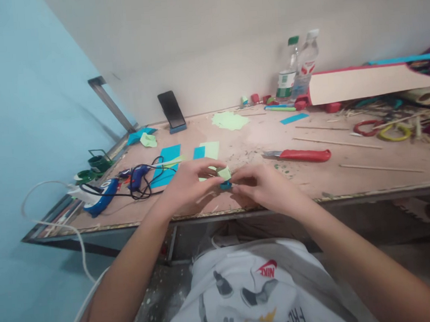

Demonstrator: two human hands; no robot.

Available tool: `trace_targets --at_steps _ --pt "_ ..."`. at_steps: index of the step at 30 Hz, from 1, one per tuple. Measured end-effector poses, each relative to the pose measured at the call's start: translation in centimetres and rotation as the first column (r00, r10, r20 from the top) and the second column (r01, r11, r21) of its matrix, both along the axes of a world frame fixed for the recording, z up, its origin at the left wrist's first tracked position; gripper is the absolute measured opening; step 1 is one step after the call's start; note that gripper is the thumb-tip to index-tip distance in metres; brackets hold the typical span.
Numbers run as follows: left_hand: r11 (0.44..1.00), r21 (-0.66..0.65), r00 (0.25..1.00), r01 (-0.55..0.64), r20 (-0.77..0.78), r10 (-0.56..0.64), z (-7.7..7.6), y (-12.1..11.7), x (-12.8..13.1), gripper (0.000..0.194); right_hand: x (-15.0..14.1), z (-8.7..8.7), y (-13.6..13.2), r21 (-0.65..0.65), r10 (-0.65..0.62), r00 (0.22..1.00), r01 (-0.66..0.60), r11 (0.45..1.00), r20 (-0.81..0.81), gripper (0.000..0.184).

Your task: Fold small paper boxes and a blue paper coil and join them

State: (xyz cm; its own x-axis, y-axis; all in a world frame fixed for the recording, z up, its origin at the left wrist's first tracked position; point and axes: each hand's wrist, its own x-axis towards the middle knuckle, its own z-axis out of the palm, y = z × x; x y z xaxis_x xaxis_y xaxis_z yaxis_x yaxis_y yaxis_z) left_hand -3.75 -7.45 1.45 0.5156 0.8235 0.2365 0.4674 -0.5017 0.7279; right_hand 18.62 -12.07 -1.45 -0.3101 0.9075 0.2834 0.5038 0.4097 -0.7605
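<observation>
Close to the table's front edge, my left hand (192, 180) and my right hand (259, 182) meet around a small folded paper piece (224, 173), pale green on top and blue below. My left thumb and fingers pinch it from the left. From the right, my right thumb and fingertips close on its side. Fingers hide part of the piece. Just beyond my left hand lie a blue paper sheet (170, 155) and a pale green sheet (211, 149). A red-handled folding knife (304, 155), blade showing, lies beyond my right hand.
A blue glue gun (139, 178) with tangled black cord and a blue power strip (102, 197) lie left. A phone (172, 110) stands at the back. Bottles (286, 78) stand near the wall. Thin sticks (338, 143) and yellow-handled scissors (394, 132) lie right.
</observation>
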Motion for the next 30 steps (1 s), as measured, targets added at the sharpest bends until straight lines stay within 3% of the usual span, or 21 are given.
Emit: trace_targets --at_steps 8,12,18,23,26,30 --pt "1.0 -0.003 0.998 0.005 0.063 -0.005 -0.5 0.3 -0.1 0.023 -0.6 -0.2 0.7 -0.036 -0.165 0.977 0.162 0.986 -0.136 0.016" --pt "1.0 -0.001 0.999 -0.008 0.044 0.008 -0.6 0.5 -0.1 0.017 -0.7 -0.1 0.8 -0.076 -0.161 0.982 0.154 0.985 -0.099 0.014" --pt "0.999 -0.023 0.999 0.037 0.041 -0.036 -0.7 0.1 0.0 0.025 -0.3 0.0 0.3 -0.088 -0.153 0.987 0.149 0.985 -0.042 0.019" --pt "0.998 0.044 0.998 0.039 0.041 -0.041 -0.7 -0.2 0.0 0.028 -0.2 -0.3 0.2 -0.161 -0.1 0.984 0.075 0.984 -0.15 0.023" --pt "0.991 0.123 0.998 0.046 0.038 -0.051 -0.5 -0.4 0.0 0.029 -0.2 -0.6 0.1 -0.172 -0.052 0.965 0.007 0.985 -0.258 0.036" --pt "0.974 0.224 0.999 0.046 -0.014 -0.044 -0.1 -0.5 0.0 0.031 -0.1 -0.8 0.2 -0.159 0.012 0.937 -0.072 0.985 -0.349 0.074"
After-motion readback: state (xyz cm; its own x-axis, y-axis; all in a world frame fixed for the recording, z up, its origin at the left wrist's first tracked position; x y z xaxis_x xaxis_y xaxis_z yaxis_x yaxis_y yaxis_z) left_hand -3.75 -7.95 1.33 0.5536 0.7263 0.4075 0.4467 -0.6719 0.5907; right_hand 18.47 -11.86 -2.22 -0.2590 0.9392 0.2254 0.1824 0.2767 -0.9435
